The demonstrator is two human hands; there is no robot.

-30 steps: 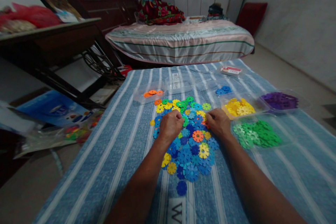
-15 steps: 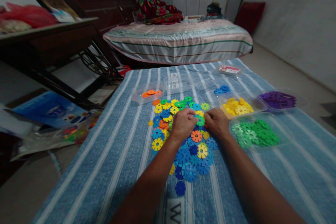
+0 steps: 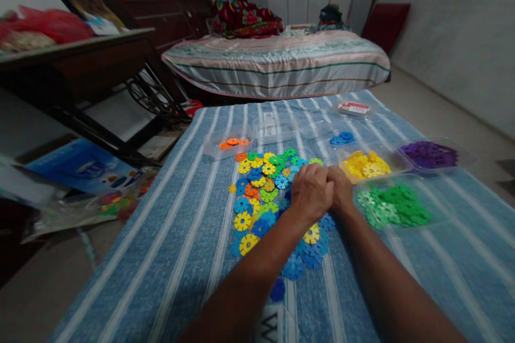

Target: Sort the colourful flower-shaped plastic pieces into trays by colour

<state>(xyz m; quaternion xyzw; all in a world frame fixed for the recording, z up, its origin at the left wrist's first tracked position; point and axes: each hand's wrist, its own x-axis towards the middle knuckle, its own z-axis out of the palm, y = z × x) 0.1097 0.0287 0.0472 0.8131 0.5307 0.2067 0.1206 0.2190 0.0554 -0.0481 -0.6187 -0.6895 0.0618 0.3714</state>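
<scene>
Plastic flower-shaped discs with notched rims, in blue, yellow, green and orange, lie in a mixed pile (image 3: 268,209) on the striped cloth. Over the right side of this pile my left hand (image 3: 310,193) is curled, its fingers pressed up to my right hand (image 3: 340,187). The right hand is closed as well, with its fingers mostly behind the left one. Whatever lies between the fingers is hidden. Just right of my right hand stands a clear tray of yellow discs (image 3: 366,164). A tray of green discs (image 3: 396,206) sits nearer to me.
Purple discs (image 3: 428,154) fill a tray at the far right. Farther back are blue discs (image 3: 341,138), a tray with orange discs (image 3: 233,143) and a clear box with a red-and-white label (image 3: 354,107). A bed (image 3: 277,64) stands beyond the table; a dark desk (image 3: 80,59) is at left.
My left hand has moved right, from the middle of the pile up against my right hand. It now covers discs that showed between the hands. My right hand has hardly moved.
</scene>
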